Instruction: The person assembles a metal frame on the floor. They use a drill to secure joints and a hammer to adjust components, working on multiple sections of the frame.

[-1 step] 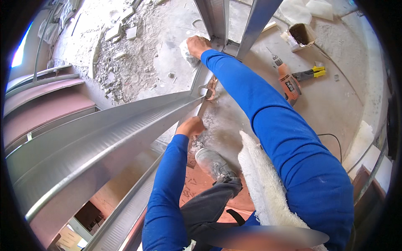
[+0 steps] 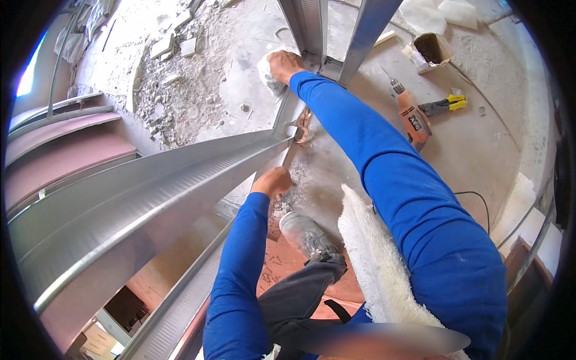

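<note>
My right hand (image 2: 285, 66) reaches far forward, fingers curled over a crumpled white plastic bag (image 2: 273, 84) by the floor track; its fingertips are partly hidden. My left hand (image 2: 274, 181) is closed low beside the floor track (image 2: 290, 112), and what its fingers hold is hidden. Between the two hands, a copper-coloured clamp (image 2: 303, 127) sits at the foot of a long metal stud (image 2: 156, 186). That stud slants up towards me on the left.
Two more metal studs, one of them a bare upright (image 2: 369, 39), rise ahead. An orange drill (image 2: 413, 117) and yellow-handled snips (image 2: 447, 104) lie to the right, with an open box (image 2: 432, 51) beyond. Rubble (image 2: 171, 90) covers the floor at far left. My shoe (image 2: 300, 231) stands below.
</note>
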